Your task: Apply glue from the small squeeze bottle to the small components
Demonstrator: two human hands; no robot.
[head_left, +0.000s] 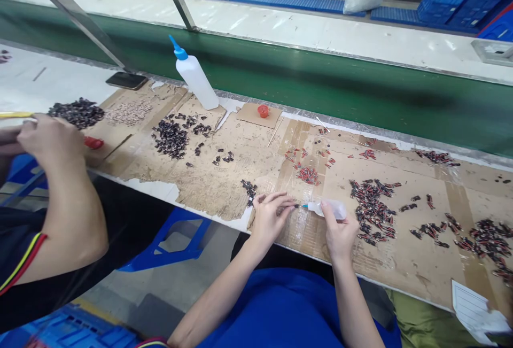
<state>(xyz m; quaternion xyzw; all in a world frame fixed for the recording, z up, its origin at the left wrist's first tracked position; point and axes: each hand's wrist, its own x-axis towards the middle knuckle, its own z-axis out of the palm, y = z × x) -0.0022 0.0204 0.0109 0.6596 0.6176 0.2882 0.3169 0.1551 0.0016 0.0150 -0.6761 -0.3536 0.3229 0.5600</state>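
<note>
My left hand (269,217) pinches a small black part (296,206) between its fingertips, just above the cardboard. In my right hand (341,234) lies a small clear squeeze bottle (339,209), tilted sideways. Its blue nozzle (305,206) points at the black part, close to it; whether the two touch I cannot tell. A few black parts (249,190) lie beside my left hand. Beyond my hands sits a pile of small red pieces (308,175). Right of the bottle spreads a heap of black-and-red parts (372,209).
Worn cardboard (224,193) covers the bench. A large white bottle with blue cap (197,80) stands at the back, near a red cup (263,111). A co-worker's hand (50,137) is at the left. Behind runs a green conveyor belt (280,80).
</note>
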